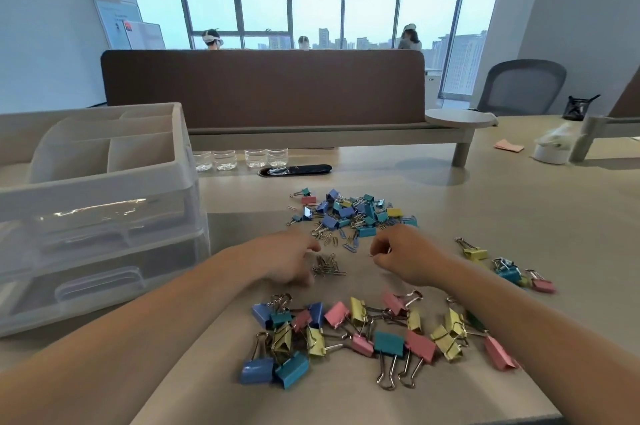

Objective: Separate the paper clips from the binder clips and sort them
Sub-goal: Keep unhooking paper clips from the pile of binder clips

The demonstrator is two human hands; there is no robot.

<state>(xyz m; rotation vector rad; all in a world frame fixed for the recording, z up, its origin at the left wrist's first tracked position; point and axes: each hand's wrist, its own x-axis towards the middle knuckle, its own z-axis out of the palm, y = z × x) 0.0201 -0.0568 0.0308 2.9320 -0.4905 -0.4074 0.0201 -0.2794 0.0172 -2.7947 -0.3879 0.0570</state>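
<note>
Both hands are out over the table (485, 189), a little apart, with a small heap of paper clips (327, 267) lying between them. The left hand (287, 258) has its fingers curled, the tips just beside the heap. It is blurred, and I cannot tell whether it grips anything. The right hand (405, 255) is curled too, with thumb and forefinger drawn close together on the side facing the heap. Whether they pinch a clip I cannot tell.

Just beyond the fingertips sits the mixed pile (349, 213), small blue, teal and yellow clips with loose paper clips along its near edge. Nearer the person, between the forearms, large binder clips (363, 331) in pink, yellow, blue and teal are spread out, many touching one another. A few more binder clips (509, 270) lie well apart, to the right of the right wrist. A white plastic organizer (104, 182) with clear drawers stands on the left side of the table.
</note>
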